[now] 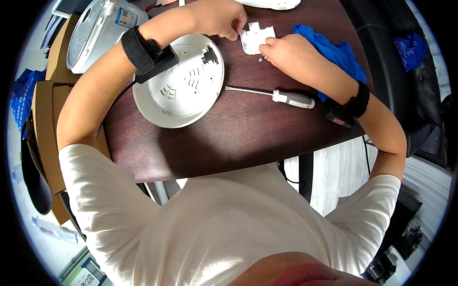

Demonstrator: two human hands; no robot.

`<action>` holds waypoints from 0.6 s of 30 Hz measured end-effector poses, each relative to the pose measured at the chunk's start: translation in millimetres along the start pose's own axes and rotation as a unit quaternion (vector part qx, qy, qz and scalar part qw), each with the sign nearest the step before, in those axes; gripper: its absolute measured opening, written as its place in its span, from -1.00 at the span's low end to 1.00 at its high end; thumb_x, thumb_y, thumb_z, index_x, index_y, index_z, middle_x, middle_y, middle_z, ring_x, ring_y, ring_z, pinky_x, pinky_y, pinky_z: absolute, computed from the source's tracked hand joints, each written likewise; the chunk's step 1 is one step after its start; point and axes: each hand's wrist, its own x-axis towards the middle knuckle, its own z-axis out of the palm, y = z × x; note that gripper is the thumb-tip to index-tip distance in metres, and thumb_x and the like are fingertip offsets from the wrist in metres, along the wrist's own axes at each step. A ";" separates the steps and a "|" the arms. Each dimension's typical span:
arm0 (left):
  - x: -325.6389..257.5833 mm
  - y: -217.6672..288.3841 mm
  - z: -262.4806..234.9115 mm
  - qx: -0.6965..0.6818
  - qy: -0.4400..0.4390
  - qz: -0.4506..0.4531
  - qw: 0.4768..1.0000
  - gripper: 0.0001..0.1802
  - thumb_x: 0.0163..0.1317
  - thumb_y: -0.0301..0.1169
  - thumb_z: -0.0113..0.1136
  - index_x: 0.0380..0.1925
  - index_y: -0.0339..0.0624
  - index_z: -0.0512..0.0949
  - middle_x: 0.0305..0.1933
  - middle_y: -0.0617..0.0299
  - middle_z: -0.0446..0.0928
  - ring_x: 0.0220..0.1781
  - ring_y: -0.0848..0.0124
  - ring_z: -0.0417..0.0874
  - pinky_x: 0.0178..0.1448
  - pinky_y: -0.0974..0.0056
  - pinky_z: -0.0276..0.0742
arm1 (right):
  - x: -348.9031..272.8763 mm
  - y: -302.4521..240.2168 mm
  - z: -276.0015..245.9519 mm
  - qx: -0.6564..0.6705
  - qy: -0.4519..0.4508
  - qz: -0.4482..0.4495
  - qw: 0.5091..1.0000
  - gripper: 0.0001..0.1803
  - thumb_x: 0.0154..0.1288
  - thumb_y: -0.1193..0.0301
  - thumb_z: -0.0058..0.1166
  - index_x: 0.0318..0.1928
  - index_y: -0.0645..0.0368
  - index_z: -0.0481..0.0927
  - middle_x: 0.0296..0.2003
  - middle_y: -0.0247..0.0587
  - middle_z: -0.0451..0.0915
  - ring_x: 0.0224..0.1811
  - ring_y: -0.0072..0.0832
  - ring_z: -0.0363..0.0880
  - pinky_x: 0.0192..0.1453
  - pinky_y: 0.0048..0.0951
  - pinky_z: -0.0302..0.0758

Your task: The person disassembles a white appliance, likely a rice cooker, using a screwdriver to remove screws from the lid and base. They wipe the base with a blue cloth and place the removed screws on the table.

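Note:
A small white plastic plate (257, 38) with a notched far edge lies on the dark table between my hands. My left hand (220, 18) is just left of it, fingers curled and thumb and fingertip pinched together; anything between them is too small to make out. At the plate's right edge, my right hand (295, 53) has its fingers drawn together, touching or nearly touching the plate. Small screw-like bits (263, 59) show beneath those fingertips. Below my left forearm rests a round white plastic housing (186, 102) with vent slots. A screwdriver (293, 98) with a grey and white handle lies nearer me.
A blue cloth (341, 55) is bunched beside my right forearm. White plastic (272, 4) shows at the far edge of view. A lidded clear bucket (102, 28) and cardboard boxes (45, 124) stand left. The table's front edge (238, 169) runs close to my body.

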 end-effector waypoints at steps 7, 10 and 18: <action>12.0 -0.8 7.1 0.040 0.035 0.029 0.998 -0.86 0.04 -0.46 0.36 -0.40 -0.26 0.62 -0.47 0.12 0.58 -0.37 0.29 0.62 -0.24 0.20 0.49 | 3.4 9.4 -5.4 0.024 0.062 0.006 0.998 -0.90 0.18 0.41 0.12 -0.29 0.13 0.58 -0.38 -0.21 0.62 -0.44 -0.27 0.69 -0.37 -0.26 0.62; 15.4 -1.1 9.5 0.025 0.028 0.038 0.999 -0.84 0.01 -0.46 0.38 -0.41 -0.26 0.62 -0.45 0.10 0.58 -0.35 0.27 0.63 -0.22 0.19 0.50 | 4.2 25.0 -9.9 0.030 0.087 0.047 0.995 -0.86 0.18 0.36 0.15 -0.29 0.13 0.56 -0.38 -0.21 0.61 -0.37 -0.24 0.67 -0.33 -0.26 0.61; 20.0 0.6 13.2 0.057 0.044 0.052 0.996 -0.82 0.00 -0.45 0.38 -0.39 -0.27 0.62 -0.42 0.09 0.59 -0.31 0.23 0.64 -0.16 0.18 0.52 | 7.5 42.2 3.2 0.033 0.046 0.062 0.996 -0.89 0.26 0.36 0.12 -0.26 0.10 0.53 -0.37 -0.22 0.60 -0.34 -0.25 0.64 -0.28 -0.30 0.56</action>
